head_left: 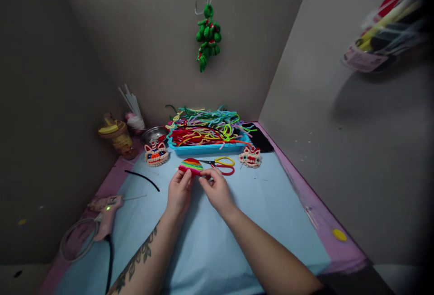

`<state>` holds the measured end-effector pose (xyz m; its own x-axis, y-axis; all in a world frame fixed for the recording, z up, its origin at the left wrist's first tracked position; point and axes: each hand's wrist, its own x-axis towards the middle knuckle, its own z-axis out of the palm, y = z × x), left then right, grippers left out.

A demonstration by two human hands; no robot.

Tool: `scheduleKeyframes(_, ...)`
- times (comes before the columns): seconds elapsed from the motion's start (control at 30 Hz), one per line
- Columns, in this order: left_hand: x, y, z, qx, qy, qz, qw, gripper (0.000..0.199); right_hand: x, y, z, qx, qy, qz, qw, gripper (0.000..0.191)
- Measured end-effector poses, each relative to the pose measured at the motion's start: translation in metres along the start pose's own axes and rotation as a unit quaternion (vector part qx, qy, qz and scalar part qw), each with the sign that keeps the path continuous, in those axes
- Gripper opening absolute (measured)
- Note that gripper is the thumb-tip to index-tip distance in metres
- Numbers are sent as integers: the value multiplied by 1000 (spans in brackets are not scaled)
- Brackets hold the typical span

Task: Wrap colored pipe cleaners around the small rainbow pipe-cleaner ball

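A small striped rainbow piece [191,166], red, orange, yellow, green and blue, is held up between both hands over the blue sheet. My left hand [179,188] pinches its lower left edge with thumb and fingers. At its lower right edge, my right hand [215,187] has its fingers closed on the piece. Just behind the right hand lie scissors [225,165] with one yellow and one red handle, blades pointing left. A black fuzzy stem [142,180] lies to the left of the left hand.
Behind the hands, a blue tray [210,149] holds many coloured stems. Lion-like faces flank it, left [156,154] and right [250,157]. A pink glue gun [107,216] with a green light lies at left. Further back stand a cup [119,139] and a metal bowl [154,135].
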<state>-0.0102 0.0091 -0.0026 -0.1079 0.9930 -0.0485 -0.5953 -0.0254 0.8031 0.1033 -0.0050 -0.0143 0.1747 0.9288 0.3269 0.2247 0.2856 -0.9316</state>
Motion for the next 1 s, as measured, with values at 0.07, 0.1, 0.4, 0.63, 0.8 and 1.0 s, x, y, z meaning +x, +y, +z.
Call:
scheduleKeyframes(0.07,0,0,0,9,1,-9,1000,21,0,-3,-1,-33,5,-25,999,8)
scheduleKeyframes(0.1,-1,0,0,17,-1,-17,1000,22,-1,-4,-2,-47,7,-37,998,7)
scheduleKeyframes(0.4,-7,-2,3,83,-8,-67,994,27,4,-4,-7,-144,4,-103,984,14)
scheduleKeyframes(0.63,-5,-6,1,130,-1,-56,990,24,8,8,-6,-243,-31,-116,963,15)
scheduleKeyframes(0.8,-5,-7,3,131,9,-59,990,33,8,7,-7,-257,-42,-141,955,18)
scheduleKeyframes(1.0,-8,-7,3,129,6,-56,990,41,9,4,-12,-211,-31,-194,958,26)
